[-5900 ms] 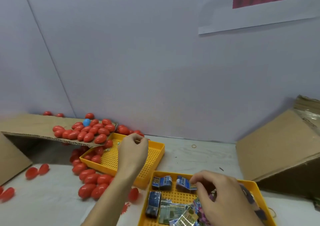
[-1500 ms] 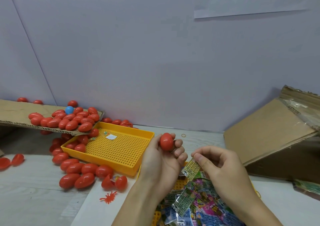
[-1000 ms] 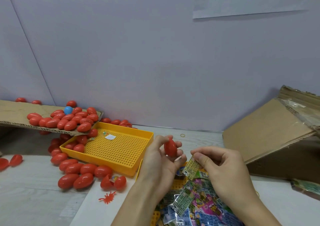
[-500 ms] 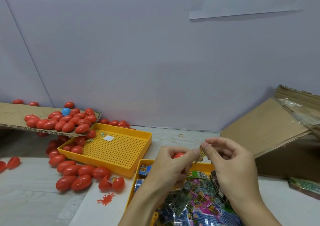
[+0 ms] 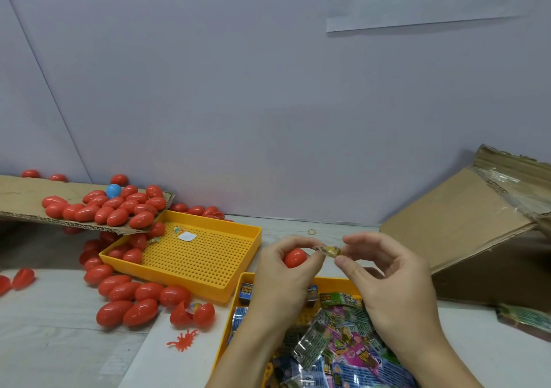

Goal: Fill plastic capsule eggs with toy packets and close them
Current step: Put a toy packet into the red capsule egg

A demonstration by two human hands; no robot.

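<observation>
The fingers point(image 5: 347, 264) of the right hand point(image 5: 390, 283) pinch a small folded toy packet point(image 5: 329, 251), and the thumb and forefinger of the left hand point(image 5: 283, 280) meet it from the other side. The left hand also grips a red capsule egg point(image 5: 294, 258), which shows between its curled fingers; I cannot tell if this egg is open or closed, because the fingers cover the seam. Both hands are raised just above the near yellow tray point(image 5: 235, 292), which holds many loose toy packets in blue, green and pink.

I judge that the step in hand is the folding or pressing of the packet so that it becomes small enough for the egg. The next move calls for the egg to be opened, if it is not, then the packet pushed fully inside, so that no edge is caught when the two halves are closed.

Farther left, a second yellow tray point(image 5: 256, 235) with a perforated floor holds a few eggs at its far corner. Many red eggs lie on the desk point(image 5: 53, 343) beside it and on a cardboard flap point(image 5: 24, 197), with one blue egg point(image 5: 113, 191) among them. One opened egg point(image 5: 192, 314) lies on the desk near a small red toy bug point(image 5: 183, 340). A cardboard box point(image 5: 477, 226) stands at the right.
</observation>
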